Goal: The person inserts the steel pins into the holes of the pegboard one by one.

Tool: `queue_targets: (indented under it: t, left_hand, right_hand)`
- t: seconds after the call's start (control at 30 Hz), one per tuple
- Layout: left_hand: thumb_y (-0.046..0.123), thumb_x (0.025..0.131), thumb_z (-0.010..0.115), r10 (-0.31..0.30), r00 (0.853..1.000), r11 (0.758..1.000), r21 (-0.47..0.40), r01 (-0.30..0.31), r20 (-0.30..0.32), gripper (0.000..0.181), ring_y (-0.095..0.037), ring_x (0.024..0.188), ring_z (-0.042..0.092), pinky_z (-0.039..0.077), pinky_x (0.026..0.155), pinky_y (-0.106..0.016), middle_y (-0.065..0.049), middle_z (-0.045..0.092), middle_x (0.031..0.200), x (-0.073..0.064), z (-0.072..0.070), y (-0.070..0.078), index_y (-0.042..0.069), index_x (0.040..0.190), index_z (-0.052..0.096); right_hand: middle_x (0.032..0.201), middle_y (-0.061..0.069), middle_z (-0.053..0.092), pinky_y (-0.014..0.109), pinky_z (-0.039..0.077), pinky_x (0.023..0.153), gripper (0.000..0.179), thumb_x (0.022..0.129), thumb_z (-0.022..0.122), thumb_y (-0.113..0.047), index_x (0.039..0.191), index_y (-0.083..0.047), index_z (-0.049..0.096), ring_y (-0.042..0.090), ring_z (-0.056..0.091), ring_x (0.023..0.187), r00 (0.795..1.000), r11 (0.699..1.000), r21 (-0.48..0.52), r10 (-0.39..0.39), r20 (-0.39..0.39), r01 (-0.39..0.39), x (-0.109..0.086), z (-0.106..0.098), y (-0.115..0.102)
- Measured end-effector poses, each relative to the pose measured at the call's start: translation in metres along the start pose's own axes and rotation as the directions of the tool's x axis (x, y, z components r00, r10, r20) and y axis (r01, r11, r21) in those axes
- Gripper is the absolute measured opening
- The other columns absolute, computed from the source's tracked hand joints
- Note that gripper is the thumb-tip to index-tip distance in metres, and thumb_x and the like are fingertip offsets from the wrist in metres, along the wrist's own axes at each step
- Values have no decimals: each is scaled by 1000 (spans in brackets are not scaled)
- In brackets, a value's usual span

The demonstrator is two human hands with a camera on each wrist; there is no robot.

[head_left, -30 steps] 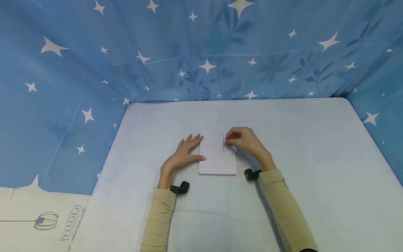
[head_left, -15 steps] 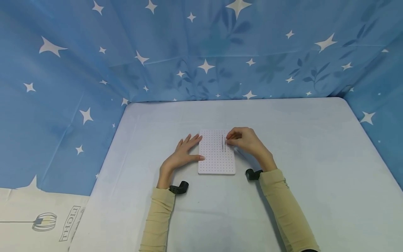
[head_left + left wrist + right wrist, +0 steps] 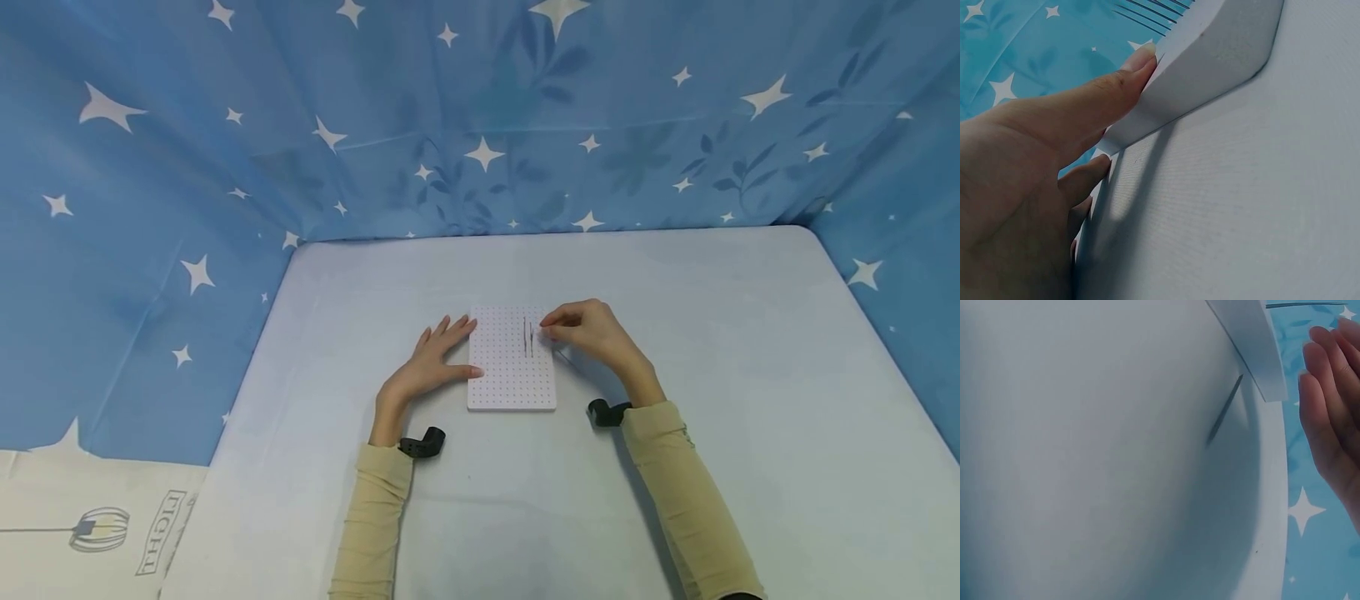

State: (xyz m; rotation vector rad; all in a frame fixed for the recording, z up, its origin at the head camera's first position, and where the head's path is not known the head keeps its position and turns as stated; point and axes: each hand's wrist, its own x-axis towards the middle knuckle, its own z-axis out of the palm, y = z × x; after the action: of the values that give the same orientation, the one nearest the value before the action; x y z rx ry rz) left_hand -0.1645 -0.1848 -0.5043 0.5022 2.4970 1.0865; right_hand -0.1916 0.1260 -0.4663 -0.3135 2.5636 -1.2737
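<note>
A white board with rows of small holes lies on the table, seen from above in the head view. Thin dark pins stand on its right half; several show in the left wrist view. My left hand is spread along the board's left side, its thumb against the edge. My right hand hovers at the board's upper right, fingertips just right of the pins and apart from them. Its fingers look fairly straight, with nothing visible between them; its thumb is hidden in the right wrist view.
One thin dark rod lies on the white table close to the board's right side. A blue star-patterned cloth hangs behind the table and along its sides. Each wrist carries a black camera mount.
My right hand has drawn slightly right, away from the pins beside its fingertips. The left hand stays at the board's edge. The whole head view has shifted a little.
</note>
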Motion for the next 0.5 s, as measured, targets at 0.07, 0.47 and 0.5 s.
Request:
queue_targets:
  t: [0.07, 0.47, 0.5]
  left_hand:
    - [39, 93, 75, 4, 1000, 1000, -2, -4, -2, 89, -23, 161, -5, -11, 129, -47, 0, 15, 173, 0, 0, 0, 20, 165, 26]
    - [37, 93, 76, 13, 1000, 1000, -13, -13, -6, 89, -25, 162, -5, -11, 129, -48, -3, 15, 173, 2, 0, -1, 18, 165, 26]
    - [37, 93, 76, 11, 1000, 1000, -10, -12, -5, 90, -25, 162, -5, -11, 129, -48, -2, 15, 173, 2, 0, -1, 18, 165, 26]
  right_hand:
    - [108, 11, 76, 41, 58, 85, 17, 97, 71, -20, 106, -10, 80, 27, 70, 100, 1000, 1000, -1, 11, 1, -11, -1, 0, 2]
    - [99, 9, 76, 31, 54, 72, 17, 96, 73, -22, 103, -9, 80, 23, 66, 81, 999, 999, 4, 48, -3, -48, -9, 1, 9]
    - [98, 9, 76, 31, 53, 72, 17, 96, 72, -22, 103, -9, 80, 23, 65, 81, 999, 999, -2, 52, -3, -52, -10, 1, 10]
